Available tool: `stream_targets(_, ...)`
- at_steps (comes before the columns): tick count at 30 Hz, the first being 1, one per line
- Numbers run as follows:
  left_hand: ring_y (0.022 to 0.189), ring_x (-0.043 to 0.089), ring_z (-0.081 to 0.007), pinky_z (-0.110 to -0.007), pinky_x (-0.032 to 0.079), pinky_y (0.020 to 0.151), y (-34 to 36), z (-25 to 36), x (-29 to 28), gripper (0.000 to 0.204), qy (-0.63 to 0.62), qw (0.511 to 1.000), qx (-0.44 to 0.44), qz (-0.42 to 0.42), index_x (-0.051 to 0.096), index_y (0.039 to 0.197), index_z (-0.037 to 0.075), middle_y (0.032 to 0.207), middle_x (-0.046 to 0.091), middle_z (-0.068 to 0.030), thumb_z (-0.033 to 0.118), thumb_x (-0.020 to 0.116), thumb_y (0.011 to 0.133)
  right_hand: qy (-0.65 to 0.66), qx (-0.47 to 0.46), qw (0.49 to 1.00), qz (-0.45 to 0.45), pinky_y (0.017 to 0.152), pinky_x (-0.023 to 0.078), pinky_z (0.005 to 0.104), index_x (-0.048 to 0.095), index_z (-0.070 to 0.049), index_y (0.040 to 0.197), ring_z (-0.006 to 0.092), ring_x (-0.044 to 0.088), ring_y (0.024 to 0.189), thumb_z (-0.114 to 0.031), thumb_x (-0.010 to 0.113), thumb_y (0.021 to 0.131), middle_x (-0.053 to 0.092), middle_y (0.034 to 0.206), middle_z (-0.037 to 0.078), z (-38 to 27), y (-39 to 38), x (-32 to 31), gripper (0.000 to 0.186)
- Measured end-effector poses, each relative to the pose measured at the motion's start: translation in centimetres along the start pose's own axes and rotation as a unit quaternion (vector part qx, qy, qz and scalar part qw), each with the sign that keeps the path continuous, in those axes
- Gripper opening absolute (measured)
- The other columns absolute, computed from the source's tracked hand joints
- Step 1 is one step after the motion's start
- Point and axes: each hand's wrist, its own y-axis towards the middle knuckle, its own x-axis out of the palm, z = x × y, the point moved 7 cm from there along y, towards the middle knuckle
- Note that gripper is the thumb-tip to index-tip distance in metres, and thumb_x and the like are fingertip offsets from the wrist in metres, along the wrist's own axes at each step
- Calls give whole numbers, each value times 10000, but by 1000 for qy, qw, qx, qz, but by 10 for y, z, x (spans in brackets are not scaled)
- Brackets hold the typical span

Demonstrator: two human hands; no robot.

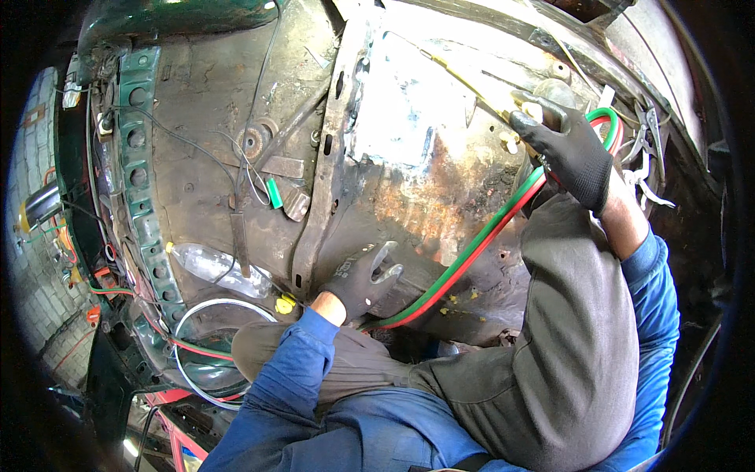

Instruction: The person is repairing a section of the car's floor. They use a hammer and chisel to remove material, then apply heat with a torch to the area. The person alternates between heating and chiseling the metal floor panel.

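My right hand [565, 145], in a black glove, grips the handle of a brass gas torch [470, 81] at the upper right; the torch's thin tube points up and left over a rusty sheet-metal floor panel [425, 181]. A paired red and green hose [480, 240] runs from that hand down and left across the panel. My left hand [366, 279], also in a black glove, rests flat with fingers spread on the panel beside the hose's lower end. Both sleeves are blue, and my grey-trousered knee [574, 330] rises between the hands.
A green perforated body rail [141, 181] runs down the left. A clear plastic bottle [220, 269] lies by it, with a white wire loop [197, 346] below. Loose wires [236, 157] and a green marker [274, 193] lie on the rusty floor. Pliers [649, 134] sit far right.
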Motion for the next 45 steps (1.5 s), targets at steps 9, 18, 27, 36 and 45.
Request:
stream_targets(9,1172,688,-397,-459,529,1007,1,6,-1,576,31,999,-13,2,534,1508,41,1252,706,-253,370,647,1048,52,26,998,10,479,389,274,761,-16,1003,57,472,507,-489,740,985,571,658,0,2,11,2,474)
stream_targets(18,1249,648,-434,-467,512,1034,6,7,3,547,73,997,19,32,560,1477,36,1321,660,-285,353,662,1043,63,29,998,12,483,371,264,748,-20,1015,46,456,519,-460,759,979,547,664,-28,12,10,0,441)
stream_targets(27,1195,683,-392,-462,530,1004,13,3,2,533,37,999,15,26,574,1458,32,1282,681,-272,337,675,1034,45,57,997,-10,673,481,287,718,26,1188,75,552,726,-286,814,958,696,870,0,2,-6,-4,399)
stream_targets(36,1137,707,-312,-415,545,971,11,20,-2,515,65,996,36,44,568,1470,38,1261,700,-237,292,684,1038,58,-22,998,8,1057,499,305,532,21,1525,135,642,1160,-106,768,947,701,1305,106,6,-25,-32,637)
stream_targets(45,1070,651,-140,-309,536,975,-19,-16,-100,472,-35,987,17,157,568,1472,-2,1154,700,-60,231,658,1071,-44,121,978,161,955,499,259,553,-15,1529,121,620,1054,-144,678,973,682,1278,72,71,-184,-152,585)
